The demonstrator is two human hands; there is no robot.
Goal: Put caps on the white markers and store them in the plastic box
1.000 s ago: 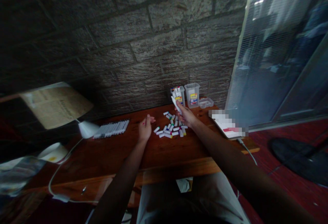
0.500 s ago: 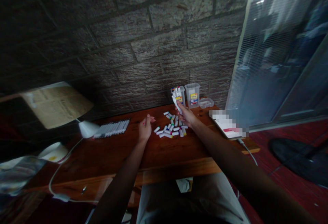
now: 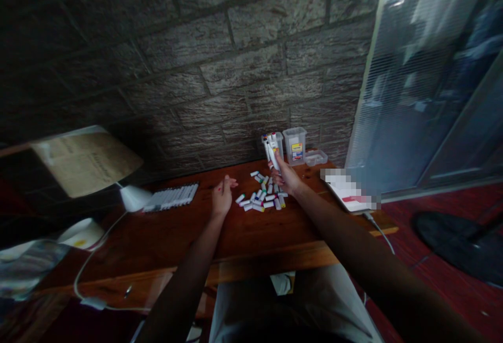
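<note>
The person has two hands at the table (image 3: 251, 235): one left hand (image 3: 223, 196), one right hand (image 3: 287, 176). White marker (image 3: 274, 161) in the right hand: at least one; overlap hides more. Short white pieces (image 3: 270, 197) with coloured ends, mid-surface: roughly twenty, overlapping, exact count not readable. Upright clear tubs (image 3: 296, 139), back edge: two. Shallow clear tray (image 3: 316, 158), near the back right corner: one. Lamp (image 3: 88, 159), toward the left end: one.

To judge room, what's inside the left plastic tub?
White markers with colored ends show at the top of the left tub. Its lower inside is mostly hidden behind the right hand and a held marker.
</note>
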